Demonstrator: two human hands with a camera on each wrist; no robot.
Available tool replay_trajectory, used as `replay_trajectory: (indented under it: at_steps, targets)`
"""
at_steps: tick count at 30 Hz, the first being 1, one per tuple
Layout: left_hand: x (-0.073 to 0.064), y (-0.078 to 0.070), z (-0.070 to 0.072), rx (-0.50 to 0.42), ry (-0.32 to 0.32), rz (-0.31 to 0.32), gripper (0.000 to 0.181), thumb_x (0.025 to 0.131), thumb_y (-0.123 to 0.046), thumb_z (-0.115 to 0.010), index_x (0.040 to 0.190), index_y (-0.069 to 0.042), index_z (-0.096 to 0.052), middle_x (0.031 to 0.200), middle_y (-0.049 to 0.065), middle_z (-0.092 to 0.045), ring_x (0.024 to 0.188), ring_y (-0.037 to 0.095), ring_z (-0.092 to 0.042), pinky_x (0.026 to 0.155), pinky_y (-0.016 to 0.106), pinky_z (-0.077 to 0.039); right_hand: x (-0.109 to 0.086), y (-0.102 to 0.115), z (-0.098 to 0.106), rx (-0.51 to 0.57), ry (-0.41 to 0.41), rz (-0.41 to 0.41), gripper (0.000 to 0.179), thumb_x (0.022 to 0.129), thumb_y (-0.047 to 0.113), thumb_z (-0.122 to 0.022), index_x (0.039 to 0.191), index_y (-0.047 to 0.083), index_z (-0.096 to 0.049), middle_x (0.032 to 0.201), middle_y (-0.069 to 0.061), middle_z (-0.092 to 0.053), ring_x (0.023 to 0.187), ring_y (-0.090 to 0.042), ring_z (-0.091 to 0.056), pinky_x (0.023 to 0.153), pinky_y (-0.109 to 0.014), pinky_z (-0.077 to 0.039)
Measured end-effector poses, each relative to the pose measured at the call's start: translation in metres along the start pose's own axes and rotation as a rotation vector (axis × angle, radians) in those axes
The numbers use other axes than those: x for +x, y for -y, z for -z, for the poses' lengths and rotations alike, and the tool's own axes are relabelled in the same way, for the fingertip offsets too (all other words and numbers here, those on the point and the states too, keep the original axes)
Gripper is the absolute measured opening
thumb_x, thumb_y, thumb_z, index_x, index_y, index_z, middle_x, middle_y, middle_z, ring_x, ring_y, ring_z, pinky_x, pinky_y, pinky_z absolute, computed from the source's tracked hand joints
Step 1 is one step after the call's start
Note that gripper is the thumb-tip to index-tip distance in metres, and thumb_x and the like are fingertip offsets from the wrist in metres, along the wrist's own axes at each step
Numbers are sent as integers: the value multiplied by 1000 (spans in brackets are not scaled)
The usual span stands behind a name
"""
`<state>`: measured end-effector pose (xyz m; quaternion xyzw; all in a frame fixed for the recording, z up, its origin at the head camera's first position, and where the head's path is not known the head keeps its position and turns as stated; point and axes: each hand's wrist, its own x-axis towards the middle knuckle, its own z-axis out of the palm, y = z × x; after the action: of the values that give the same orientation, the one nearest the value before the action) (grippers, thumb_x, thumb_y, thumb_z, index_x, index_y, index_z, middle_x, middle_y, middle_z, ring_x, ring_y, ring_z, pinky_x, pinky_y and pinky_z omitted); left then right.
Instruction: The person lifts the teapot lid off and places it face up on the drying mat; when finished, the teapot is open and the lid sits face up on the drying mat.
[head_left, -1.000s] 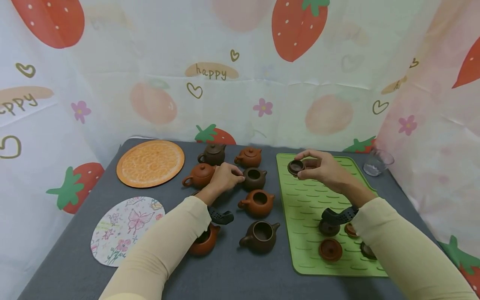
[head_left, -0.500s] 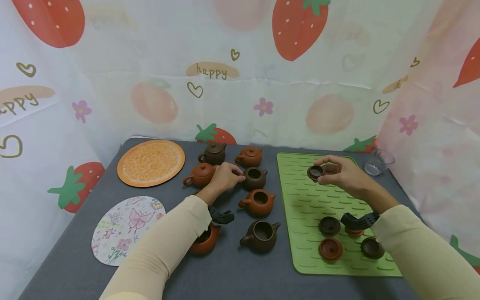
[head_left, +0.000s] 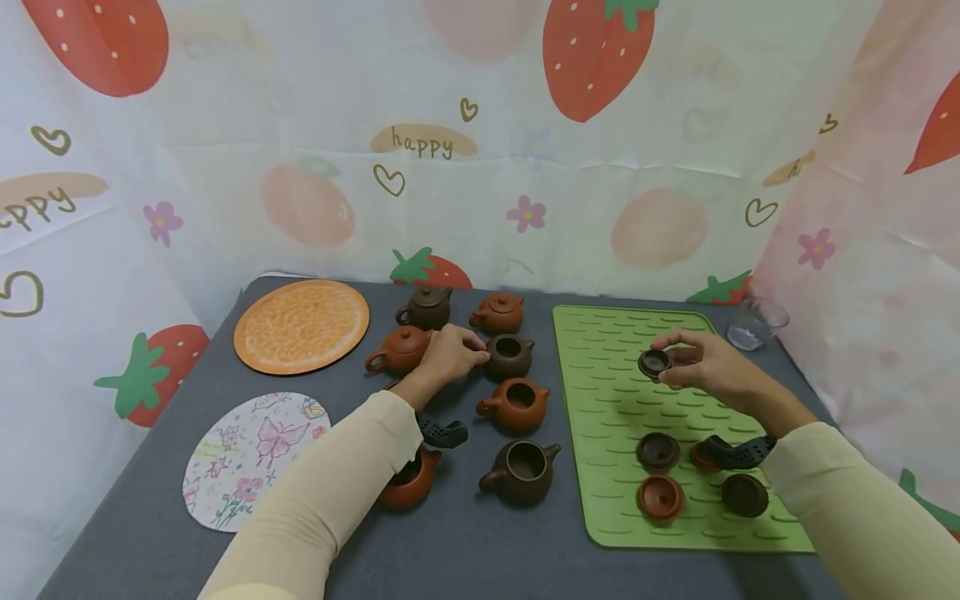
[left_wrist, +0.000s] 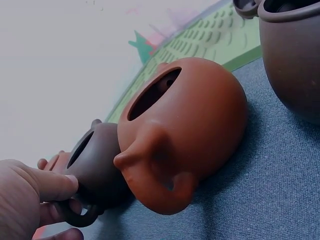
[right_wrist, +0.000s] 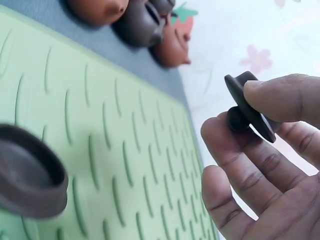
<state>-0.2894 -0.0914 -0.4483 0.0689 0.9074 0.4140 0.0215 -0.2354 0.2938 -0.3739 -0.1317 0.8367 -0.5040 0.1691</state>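
Observation:
My left hand pinches the handle of a small dark brown teapot, which stands lidless on the table. In the left wrist view, thumb and fingers close on that handle, beside a lidless reddish-brown teapot. Over the green mat, my right hand pinches a dark brown teapot lid by its edge. The right wrist view shows the lid turned on its side, its round knob against the fingers. Below lie several other lids, among them a dark one and a reddish one.
Lidded teapots stand behind my left hand, including a dark one and a reddish one. Nearer are an open dark teapot and an open reddish one. Round mats lie left; a clear glass is at back right.
My right hand has moved right and toward me over the green mat, carrying the dark lid. My left hand keeps its grip on the teapot handle.

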Motion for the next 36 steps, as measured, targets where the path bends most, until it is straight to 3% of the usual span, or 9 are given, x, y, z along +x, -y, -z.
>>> replay_trajectory:
  at_steps: [9, 20, 36]
  targets:
    - [0, 0, 1, -10, 7, -9, 9, 88, -20, -74, 91, -12, -76, 79, 0, -66, 69, 16, -59, 60, 33, -49, -4, -22, 10, -5, 14, -84, 48, 90, 10, -69, 129, -4, -45, 113, -23, -60, 103, -49, -55, 83, -55, -47]
    - [0, 1, 1, -9, 10, -5, 9, 89, -20, -73, 92, -12, -76, 78, 0, -66, 69, 16, -60, 59, 32, -49, -14, -47, 19, -107, 22, -103, 48, 89, 10, -70, 127, -7, -46, 125, -28, -51, 101, -34, -61, 83, -49, -50]
    - [1, 3, 0, -14, 12, -1, 8, 89, -21, -73, 91, -13, -76, 82, -1, -65, 71, 16, -59, 60, 32, -49, -22, -66, 22, -216, 20, -150, 41, 87, 4, -68, 122, -8, -51, 114, -23, -57, 96, -30, -60, 79, -47, -51]
